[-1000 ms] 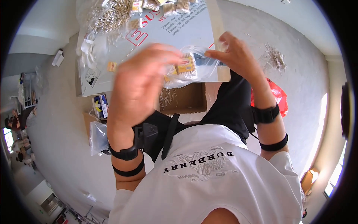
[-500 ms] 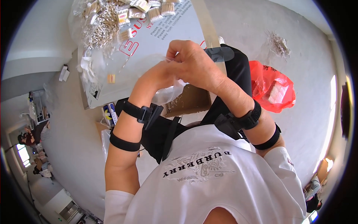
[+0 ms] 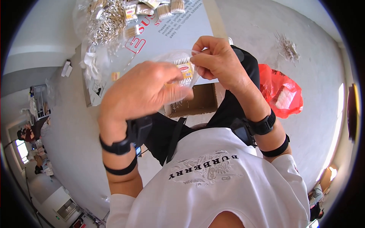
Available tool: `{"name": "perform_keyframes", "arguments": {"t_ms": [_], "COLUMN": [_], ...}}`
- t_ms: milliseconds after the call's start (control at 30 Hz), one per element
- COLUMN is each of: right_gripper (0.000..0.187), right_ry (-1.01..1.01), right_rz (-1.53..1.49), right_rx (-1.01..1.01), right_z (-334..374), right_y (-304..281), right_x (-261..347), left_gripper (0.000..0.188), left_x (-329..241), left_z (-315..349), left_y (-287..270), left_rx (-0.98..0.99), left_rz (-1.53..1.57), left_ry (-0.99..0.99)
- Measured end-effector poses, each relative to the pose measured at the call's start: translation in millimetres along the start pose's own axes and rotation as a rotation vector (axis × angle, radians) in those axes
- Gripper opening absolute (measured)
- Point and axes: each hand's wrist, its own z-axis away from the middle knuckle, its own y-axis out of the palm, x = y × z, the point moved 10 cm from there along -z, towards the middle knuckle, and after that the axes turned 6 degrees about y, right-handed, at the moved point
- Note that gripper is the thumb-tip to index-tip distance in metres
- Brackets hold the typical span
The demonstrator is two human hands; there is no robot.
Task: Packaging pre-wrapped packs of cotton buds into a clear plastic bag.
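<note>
A bundle of cotton swabs with a yellow label (image 3: pixel 184 70) sits in the mouth of a clear plastic bag (image 3: pixel 162 57). My left hand (image 3: pixel 146 85), partly smeared by motion, has its fingers and thumb curled around the bundle's near left side. My right hand (image 3: pixel 216 62) pinches the bag's rim at the bundle's right. Both hands are above the near edge of a grey printed board (image 3: pixel 180 32). Below them stands an open cardboard box (image 3: pixel 203 99) with loose swabs inside.
Loose cotton swabs (image 3: pixel 108 24) and several labelled bundles (image 3: pixel 164 11) lie at the board's far left. A small yellow label (image 3: pixel 115 76) is near its left edge. On the floor at right are a red plastic bag (image 3: pixel 294 102) with a white pack and scattered swabs (image 3: pixel 288 47).
My hands have moved apart, the left down and leftward, the right to the right. The swab bundle now shows between them at the bag's mouth.
</note>
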Motion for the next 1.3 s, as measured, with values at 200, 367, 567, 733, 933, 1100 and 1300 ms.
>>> {"name": "perform_keyframes", "arguments": {"t_ms": [200,367,567,733,933,1100,1300], "right_gripper": [0.009,0.015,0.012,0.004,0.006,0.004,0.010], "right_ry": [-0.032,-0.339,-0.750,-0.585,-0.569,-0.716,-0.457], "right_rz": [0.295,1.043,1.251,1.541,1.733,2.013,1.678], "right_rx": [-0.030,-0.267,0.128,0.505,0.597,0.783,0.726], "right_z": [7.8,36.3,52.9,23.6,-11.6,-1.2,-17.1], "right_y": [-4.7,1.9,81.6,133.6,138.3,139.4,143.0], "right_x": [20.0,73.6,84.2,12.0,-51.2,-84.3,-66.5], "left_gripper": [0.005,0.005,0.011,0.009,0.008,0.007,0.006], "left_x": [-29.3,-49.6,-38.2,-33.8,-35.8,-31.3,-25.8], "left_z": [28.3,52.9,61.3,69.3,79.6,81.5,83.4], "left_y": [4.1,-8.7,17.3,29.3,24.6,20.7,14.8], "left_rx": [-0.183,-0.528,-0.631,-0.675,-0.788,-0.797,-0.838], "left_rz": [-0.666,-0.807,-0.651,-0.651,-0.663,-0.681,-0.646], "left_ry": [0.084,0.132,0.162,0.200,0.284,0.281,0.280]}}
